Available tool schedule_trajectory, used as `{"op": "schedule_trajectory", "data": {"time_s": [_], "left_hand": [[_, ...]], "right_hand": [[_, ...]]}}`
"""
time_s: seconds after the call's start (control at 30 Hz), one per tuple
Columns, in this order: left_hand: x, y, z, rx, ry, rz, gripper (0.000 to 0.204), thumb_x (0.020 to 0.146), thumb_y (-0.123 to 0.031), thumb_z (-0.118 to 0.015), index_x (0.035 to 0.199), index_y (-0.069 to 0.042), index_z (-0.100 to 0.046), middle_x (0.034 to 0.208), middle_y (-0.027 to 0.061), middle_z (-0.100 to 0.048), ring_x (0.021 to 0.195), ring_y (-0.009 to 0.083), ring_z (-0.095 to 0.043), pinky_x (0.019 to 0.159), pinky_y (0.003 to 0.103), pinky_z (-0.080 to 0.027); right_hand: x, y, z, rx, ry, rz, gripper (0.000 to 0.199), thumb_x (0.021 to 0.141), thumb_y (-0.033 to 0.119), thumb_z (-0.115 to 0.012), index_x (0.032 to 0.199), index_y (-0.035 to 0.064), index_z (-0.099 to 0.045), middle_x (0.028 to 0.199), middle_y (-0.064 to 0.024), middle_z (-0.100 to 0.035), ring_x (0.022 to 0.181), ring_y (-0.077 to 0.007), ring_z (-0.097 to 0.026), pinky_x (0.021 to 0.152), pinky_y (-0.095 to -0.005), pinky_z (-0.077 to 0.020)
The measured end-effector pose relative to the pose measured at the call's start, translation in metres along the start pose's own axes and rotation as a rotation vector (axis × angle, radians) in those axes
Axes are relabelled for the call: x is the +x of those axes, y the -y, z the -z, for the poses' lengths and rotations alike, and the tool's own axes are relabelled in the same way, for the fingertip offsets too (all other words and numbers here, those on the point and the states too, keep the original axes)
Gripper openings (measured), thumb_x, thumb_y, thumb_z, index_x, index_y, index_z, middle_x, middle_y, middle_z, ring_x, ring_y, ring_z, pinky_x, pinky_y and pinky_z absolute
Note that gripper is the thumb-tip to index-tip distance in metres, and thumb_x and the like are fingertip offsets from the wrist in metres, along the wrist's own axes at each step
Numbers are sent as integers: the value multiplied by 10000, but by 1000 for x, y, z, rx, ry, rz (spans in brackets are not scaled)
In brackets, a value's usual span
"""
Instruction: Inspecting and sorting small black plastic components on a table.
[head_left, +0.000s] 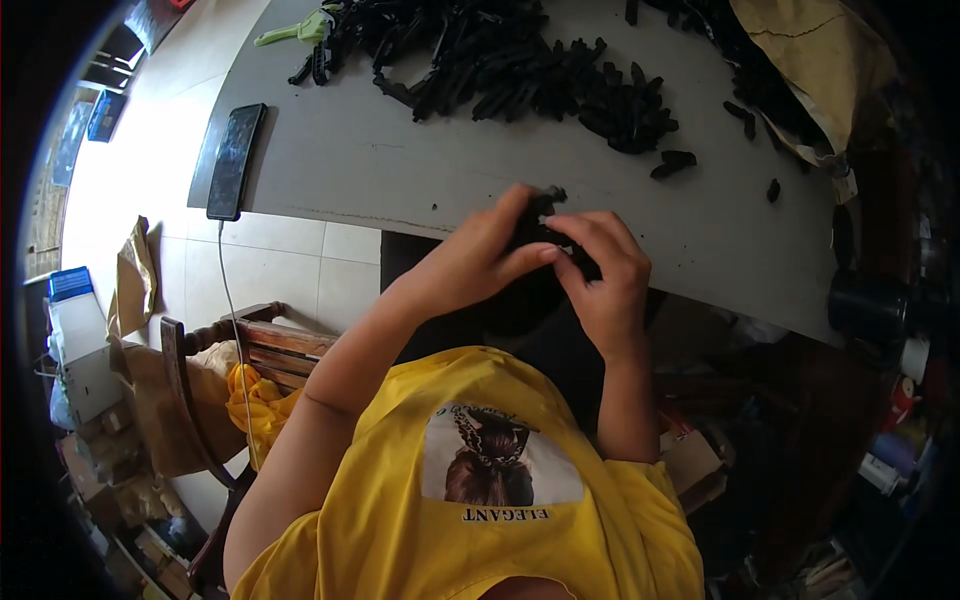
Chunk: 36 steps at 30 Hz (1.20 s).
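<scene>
At about nine o'clock in the view a wooden chair (255, 345) stands on the tiled floor (290, 265), with a yellow cloth (255, 400) bundled on its seat. Above it, near ten o'clock, a dark phone (235, 160) lies flat at the left end of the grey bench (400, 170), and a white cable (232, 320) runs from its lower end down past the chair. At eleven o'clock a pale green plastic tool (300, 30) rests on the bench just beside the left end of a long heap of black plastic parts (520, 70), which stretches across the top from eleven to one o'clock.

Near the centre, over the front edge of the bench, the left hand (480, 255) is curled, its thumb and fingertips pinched on a small black plastic piece (545, 215). The right hand (605, 270) meets it from the three o'clock side, fingers bent and closed on the same piece, so both hands touch each other around it; most of the piece is hidden by the fingers.

A few loose black parts (675, 162) lie apart on the bench at about one o'clock from the hands. At the two o'clock corner a crumpled brown paper sack (820, 60) lies on the bench.
</scene>
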<state>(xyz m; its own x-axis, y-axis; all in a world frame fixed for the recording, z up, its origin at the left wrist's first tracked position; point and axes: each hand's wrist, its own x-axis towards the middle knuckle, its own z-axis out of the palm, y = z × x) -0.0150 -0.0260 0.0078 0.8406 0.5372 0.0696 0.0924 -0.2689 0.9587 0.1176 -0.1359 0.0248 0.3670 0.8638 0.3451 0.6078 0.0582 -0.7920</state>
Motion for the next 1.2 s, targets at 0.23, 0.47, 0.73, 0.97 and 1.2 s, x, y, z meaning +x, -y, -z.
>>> {"op": "schedule_trajectory", "data": {"time_s": [0.23, 0.47, 0.73, 0.97, 1.2], "left_hand": [[0, -20, 1, 52, 164, -18, 311, 881, -170, -577, 1080, 20, -432, 848, 225, -600, 807, 412, -577, 676, 396, -454], [-6, -16, -4, -82, 145, -36, 272, 847, -104, -606, 1049, 23, -478, 830, 193, -601, 787, 329, -607, 676, 354, -459], [-10, -26, -4, -125, 401, 126, 273, 875, -91, -556, 1109, 32, -487, 735, 92, -626, 590, 165, -624, 555, 266, -486], [-17, -4, -3, 103, 399, 10, 245, 871, -117, -574, 1091, -8, -561, 799, 81, -652, 617, 171, -630, 574, 262, -498], [41, 57, 88, 905, -569, -100, 269, 833, 3, -470, 1049, -106, -587, 967, 121, -590, 920, 329, -561, 751, 409, -459]], "right_hand": [[-22, -1, 5, 686, -35, -408, 172, 805, 13, -632, 965, -37, -595, 824, -28, -590, 604, -72, -498, 520, -200, -406], [-33, -5, 2, 693, -53, -284, 203, 818, 57, -643, 996, -12, -576, 858, -53, -579, 624, -78, -511, 530, -202, -419], [-34, 3, 0, 847, -77, -415, 346, 803, 161, -695, 1075, 17, -535, 1111, -142, -596, 673, -68, -529, 541, -188, -434], [-63, -26, -12, 800, 18, -412, 336, 823, 175, -675, 1091, 9, -557, 1146, -163, -599, 849, -123, -574, 751, -240, -456], [-52, -44, 10, 520, -104, -432, 186, 897, 97, -547, 1040, -7, -605, 1049, -93, -624, 921, -139, -576, 836, -256, -445]]}}
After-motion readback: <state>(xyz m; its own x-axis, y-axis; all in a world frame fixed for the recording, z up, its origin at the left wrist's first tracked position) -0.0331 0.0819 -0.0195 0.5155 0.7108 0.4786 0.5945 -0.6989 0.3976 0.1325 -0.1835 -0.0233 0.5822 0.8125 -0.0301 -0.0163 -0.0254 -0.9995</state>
